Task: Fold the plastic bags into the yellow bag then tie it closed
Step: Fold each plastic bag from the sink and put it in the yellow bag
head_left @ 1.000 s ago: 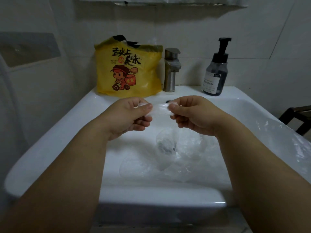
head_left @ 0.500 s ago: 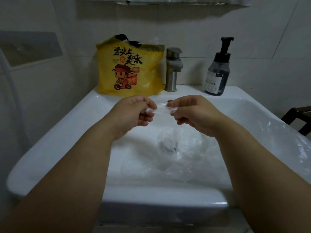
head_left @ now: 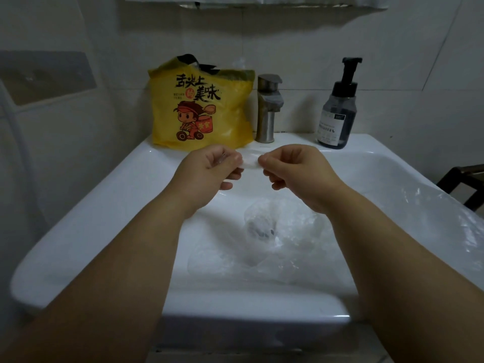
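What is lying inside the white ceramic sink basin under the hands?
Crumpled clear plastic bags lie in the bottom of the white ceramic sink basin, with more plastic draped over its right rim. The plastic covers the basin floor, so the drain cannot be made out.

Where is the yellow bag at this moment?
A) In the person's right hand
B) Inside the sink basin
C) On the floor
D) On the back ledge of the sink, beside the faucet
D: the yellow bag stands upright on the back ledge of the sink, beside the faucet, while the left hand and the right hand pinch a clear plastic bag over the basin.
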Demonstrator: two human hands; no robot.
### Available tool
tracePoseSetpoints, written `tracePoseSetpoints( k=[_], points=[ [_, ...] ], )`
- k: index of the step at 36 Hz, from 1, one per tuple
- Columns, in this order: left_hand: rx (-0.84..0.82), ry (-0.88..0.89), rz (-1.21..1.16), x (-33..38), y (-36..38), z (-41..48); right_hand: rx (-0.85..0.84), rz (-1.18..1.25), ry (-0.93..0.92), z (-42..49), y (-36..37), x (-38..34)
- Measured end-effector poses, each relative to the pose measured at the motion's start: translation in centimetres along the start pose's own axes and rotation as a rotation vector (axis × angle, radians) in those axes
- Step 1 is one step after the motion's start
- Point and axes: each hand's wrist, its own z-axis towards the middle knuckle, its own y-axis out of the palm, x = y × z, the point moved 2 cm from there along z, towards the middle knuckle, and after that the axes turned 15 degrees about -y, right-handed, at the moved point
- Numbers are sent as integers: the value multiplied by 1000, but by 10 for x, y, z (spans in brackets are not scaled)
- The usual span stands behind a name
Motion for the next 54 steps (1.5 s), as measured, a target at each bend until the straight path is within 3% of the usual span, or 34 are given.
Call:
tracePoseSetpoints(
  k=[5,11,15,23,38,47,54],
  points=[
    [41,36,-49,1,1,0,63,138,83,2,1,2],
    [46,-13,-77,1,-1,1,-51,239,224,1,1,2],
    [-13,-44,-54,1,0,0,-33,283,252,1,-2,3],
    [-115,-172,-80,0,0,-2,-53,336,240,1,-2,5],
    [-57,-114,-116,6,0,-6,-26,425,165,2,-4,1],
    [-119,-172,-363,11,-1,-6,7,389,122,3,-5,-1],
    [-37,-207,-547,10,-3,-2,-6,384,129,3,-2,1]
  ],
)
